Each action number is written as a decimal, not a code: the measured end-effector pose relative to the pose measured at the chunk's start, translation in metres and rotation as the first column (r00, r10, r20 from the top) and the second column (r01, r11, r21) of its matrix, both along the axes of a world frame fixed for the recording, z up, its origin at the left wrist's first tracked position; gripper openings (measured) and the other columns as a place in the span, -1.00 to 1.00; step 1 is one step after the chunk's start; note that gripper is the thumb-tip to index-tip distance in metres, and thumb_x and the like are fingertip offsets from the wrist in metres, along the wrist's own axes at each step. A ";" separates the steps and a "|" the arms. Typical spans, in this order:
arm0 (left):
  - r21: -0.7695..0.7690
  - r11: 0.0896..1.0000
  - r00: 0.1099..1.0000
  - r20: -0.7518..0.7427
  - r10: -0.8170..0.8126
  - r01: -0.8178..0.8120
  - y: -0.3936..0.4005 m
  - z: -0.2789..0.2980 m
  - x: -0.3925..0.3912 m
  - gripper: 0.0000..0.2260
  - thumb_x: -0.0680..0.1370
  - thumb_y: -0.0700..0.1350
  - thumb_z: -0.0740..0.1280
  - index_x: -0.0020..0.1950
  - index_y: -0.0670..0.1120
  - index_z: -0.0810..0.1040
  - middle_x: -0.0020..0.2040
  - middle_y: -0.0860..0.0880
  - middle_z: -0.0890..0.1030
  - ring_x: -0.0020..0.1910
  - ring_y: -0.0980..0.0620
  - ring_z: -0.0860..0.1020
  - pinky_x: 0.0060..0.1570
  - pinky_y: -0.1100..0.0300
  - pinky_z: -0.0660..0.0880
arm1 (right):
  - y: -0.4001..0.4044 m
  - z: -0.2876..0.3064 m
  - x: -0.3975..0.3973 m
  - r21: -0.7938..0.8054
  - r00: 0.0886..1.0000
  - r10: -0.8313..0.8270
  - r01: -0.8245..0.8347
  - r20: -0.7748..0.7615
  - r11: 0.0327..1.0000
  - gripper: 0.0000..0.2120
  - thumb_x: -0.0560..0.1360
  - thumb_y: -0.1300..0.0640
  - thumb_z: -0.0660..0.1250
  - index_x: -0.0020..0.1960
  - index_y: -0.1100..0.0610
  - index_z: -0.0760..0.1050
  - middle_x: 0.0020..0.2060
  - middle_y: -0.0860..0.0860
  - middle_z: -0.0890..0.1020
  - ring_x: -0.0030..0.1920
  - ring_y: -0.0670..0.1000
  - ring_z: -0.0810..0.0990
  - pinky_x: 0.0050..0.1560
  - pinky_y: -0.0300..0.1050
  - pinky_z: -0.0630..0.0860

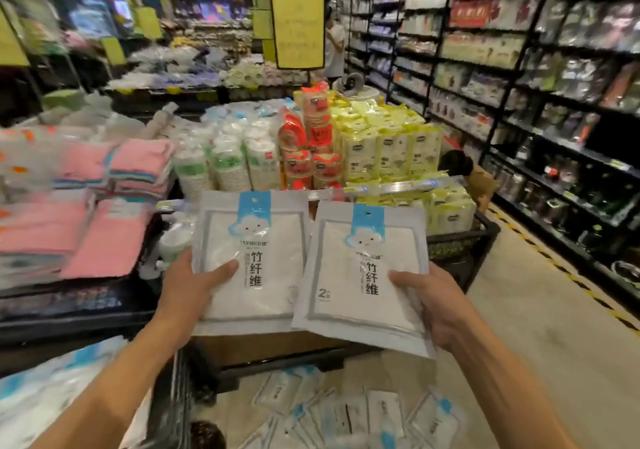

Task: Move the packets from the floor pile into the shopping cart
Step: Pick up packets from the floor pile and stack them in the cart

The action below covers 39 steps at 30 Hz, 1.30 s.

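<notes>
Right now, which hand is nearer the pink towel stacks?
Left. The left hand holds a packet just beside the pink towel stacks; the right hand holds another packet farther away.

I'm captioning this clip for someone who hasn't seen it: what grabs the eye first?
Two white packets with blue cloud labels fill the centre: the left hand grips the left packet, the right hand grips the right packet. More packets lie in a floor pile below them.

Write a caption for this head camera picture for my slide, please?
Left hand and right hand each hold a white packet above the floor pile.
</notes>
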State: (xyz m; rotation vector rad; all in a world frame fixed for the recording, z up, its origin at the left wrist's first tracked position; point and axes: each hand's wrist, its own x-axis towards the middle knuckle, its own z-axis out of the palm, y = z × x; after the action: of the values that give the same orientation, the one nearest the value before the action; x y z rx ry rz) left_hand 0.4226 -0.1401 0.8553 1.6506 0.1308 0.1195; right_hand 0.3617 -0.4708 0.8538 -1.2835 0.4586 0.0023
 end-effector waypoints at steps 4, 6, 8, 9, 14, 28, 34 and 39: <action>-0.026 0.980 0.978 -0.069 0.196 -0.198 0.080 -0.001 -0.093 -0.71 0.46 -0.27 0.53 0.12 -0.06 0.60 -0.08 -0.02 0.73 -0.20 0.03 0.72 -0.33 0.18 0.61 | 0.071 0.009 -0.030 0.006 0.979 0.205 -0.205 -0.013 0.979 -0.75 0.55 0.42 0.37 0.19 0.23 0.57 -0.04 0.18 0.76 -0.13 0.15 0.77 -0.29 -0.06 0.68; -0.043 0.960 0.957 -0.104 0.271 -0.277 0.116 -0.004 -0.137 -0.71 0.47 -0.26 0.53 0.13 -0.05 0.59 -0.05 -0.04 0.73 -0.19 0.00 0.72 -0.29 0.11 0.63 | 0.105 0.007 -0.045 0.021 0.954 0.298 -0.298 -0.020 0.954 -0.73 0.55 0.42 0.37 0.21 0.22 0.57 -0.01 0.19 0.76 -0.09 0.18 0.77 -0.25 -0.02 0.70; -0.047 0.932 0.928 -0.125 0.351 -0.359 0.150 -0.006 -0.176 -0.72 0.46 -0.26 0.53 0.11 -0.05 0.58 -0.03 -0.06 0.73 -0.21 -0.01 0.72 -0.30 0.11 0.62 | 0.140 0.004 -0.058 0.027 0.926 0.376 -0.375 -0.024 0.927 -0.70 0.55 0.41 0.37 0.25 0.22 0.56 0.02 0.20 0.75 -0.02 0.22 0.76 -0.13 0.07 0.71; -0.055 0.916 0.912 -0.131 0.387 -0.397 0.166 -0.007 -0.194 -0.73 0.46 -0.27 0.53 0.10 -0.06 0.58 -0.05 -0.07 0.74 -0.23 -0.01 0.72 -0.33 0.10 0.62 | 0.157 0.003 -0.063 0.027 0.915 0.403 -0.402 -0.027 0.915 -0.69 0.55 0.41 0.37 0.26 0.21 0.56 0.03 0.20 0.75 0.00 0.23 0.75 -0.06 0.10 0.70; -0.102 0.868 0.869 -0.160 0.469 -0.487 0.238 -0.006 -0.263 -0.72 0.47 -0.31 0.50 0.13 -0.15 0.56 -0.19 -0.05 0.74 -0.28 -0.02 0.72 -0.43 0.17 0.61 | 0.238 0.002 -0.093 0.024 0.863 0.504 -0.503 -0.034 0.864 -0.69 0.55 0.42 0.36 0.27 0.22 0.56 0.03 0.21 0.75 0.01 0.25 0.75 0.05 0.17 0.66; -0.038 0.877 0.866 -0.183 0.465 -0.479 0.470 -0.042 -0.335 -0.69 0.48 -0.25 0.50 0.19 -0.12 0.55 0.00 -0.11 0.74 -0.12 -0.11 0.73 -0.21 0.00 0.65 | 0.463 -0.017 -0.134 -0.050 0.852 0.519 -0.522 -0.061 0.851 -0.71 0.56 0.39 0.38 0.24 0.18 0.54 0.02 0.17 0.75 0.01 0.22 0.75 0.11 0.25 0.65; -0.066 0.863 0.842 -0.267 0.469 -0.501 0.525 -0.075 -0.308 -0.69 0.47 -0.27 0.52 0.17 -0.09 0.57 -0.01 -0.09 0.73 -0.08 -0.13 0.72 -0.14 -0.04 0.64 | 0.509 -0.041 -0.114 -0.097 0.869 0.483 -0.493 -0.109 0.865 -0.73 0.56 0.37 0.39 0.23 0.17 0.55 -0.02 0.14 0.76 -0.05 0.17 0.77 -0.16 0.03 0.70; -0.084 0.857 0.825 -0.335 0.455 -0.508 0.553 -0.108 -0.263 -0.68 0.46 -0.30 0.52 0.16 -0.11 0.57 0.00 -0.10 0.73 -0.07 -0.14 0.72 -0.13 -0.06 0.65 | 0.545 -0.069 -0.062 -0.101 0.860 0.489 -0.505 -0.145 0.857 -0.68 0.55 0.37 0.40 0.26 0.16 0.56 0.03 0.14 0.76 0.00 0.19 0.76 0.00 0.11 0.68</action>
State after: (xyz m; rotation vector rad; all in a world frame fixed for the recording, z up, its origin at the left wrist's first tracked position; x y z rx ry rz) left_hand 0.1592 0.4133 0.7476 1.4224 0.7825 0.2331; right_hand 0.3002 0.0741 0.7844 -1.5132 0.2122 0.4937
